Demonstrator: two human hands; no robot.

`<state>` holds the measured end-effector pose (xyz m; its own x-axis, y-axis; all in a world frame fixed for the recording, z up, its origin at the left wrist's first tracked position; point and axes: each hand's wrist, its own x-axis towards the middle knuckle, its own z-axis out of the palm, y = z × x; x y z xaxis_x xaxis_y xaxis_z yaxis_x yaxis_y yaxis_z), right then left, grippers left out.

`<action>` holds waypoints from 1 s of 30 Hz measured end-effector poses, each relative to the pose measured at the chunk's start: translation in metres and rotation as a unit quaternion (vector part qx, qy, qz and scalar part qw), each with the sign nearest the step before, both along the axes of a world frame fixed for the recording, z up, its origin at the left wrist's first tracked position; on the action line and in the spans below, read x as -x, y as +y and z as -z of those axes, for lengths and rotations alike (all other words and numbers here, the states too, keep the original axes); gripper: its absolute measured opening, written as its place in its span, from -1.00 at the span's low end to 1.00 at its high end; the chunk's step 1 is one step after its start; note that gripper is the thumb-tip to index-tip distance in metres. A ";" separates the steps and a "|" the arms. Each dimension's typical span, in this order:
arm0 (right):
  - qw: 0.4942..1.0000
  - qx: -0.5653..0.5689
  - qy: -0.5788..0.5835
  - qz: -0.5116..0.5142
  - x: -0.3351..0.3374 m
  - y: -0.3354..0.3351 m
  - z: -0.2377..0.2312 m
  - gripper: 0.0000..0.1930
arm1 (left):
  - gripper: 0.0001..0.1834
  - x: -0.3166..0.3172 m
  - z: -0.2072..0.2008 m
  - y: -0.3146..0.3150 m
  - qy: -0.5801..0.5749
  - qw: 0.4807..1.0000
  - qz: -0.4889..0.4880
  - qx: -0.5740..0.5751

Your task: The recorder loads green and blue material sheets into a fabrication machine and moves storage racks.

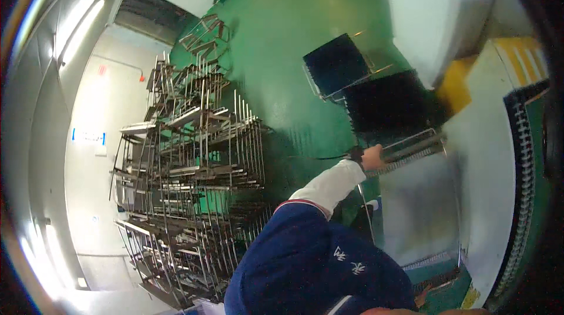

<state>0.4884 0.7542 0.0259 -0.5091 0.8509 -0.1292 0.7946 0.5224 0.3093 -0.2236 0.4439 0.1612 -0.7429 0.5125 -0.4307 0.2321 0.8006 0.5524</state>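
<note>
My left hand (372, 158), at the end of a blue sleeve with a white cuff, is closed around the top bar of a metal wire-frame rack (442, 138). A dark band circles the wrist. Below the bar, a pale grey panel (420, 206) spans the frame, with a bristly or coiled strip along its edge. A small sliver of skin shows by the rack's near end at the bottom edge; whether it is my right hand is not clear. Just beyond the left hand are two dark, flat-topped racks (388, 103) (336, 63).
Tall stacks of tangled metal frames (194, 168) fill the left side, near a white wall (94, 115). The green floor (288, 27) runs between them and the racks. White and yellow machine housings (435, 15) stand on the right, with a dark toothed strip (521, 180) along one edge.
</note>
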 end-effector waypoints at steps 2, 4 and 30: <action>0.994 0.048 0.067 0.073 0.039 -0.010 -0.020 -0.49 | -0.50 0.013 -0.019 0.008 -0.145 0.988 -0.043 -0.025; 0.975 0.095 0.152 0.134 0.084 -0.016 -0.033 -0.49 | -0.52 0.014 -0.025 0.007 -0.135 0.987 -0.083 -0.002; 0.615 0.613 0.497 -0.007 0.807 -0.379 -0.303 -0.47 | -0.78 0.103 -0.147 -0.568 -0.032 0.647 -0.635 -0.421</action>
<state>-0.3188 0.3754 0.3285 -0.8610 0.4188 -0.2885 0.2665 -0.1116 -0.9574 -0.3267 -0.1244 0.3086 -0.7901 -0.4195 -0.4470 -0.3624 -0.2685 0.8925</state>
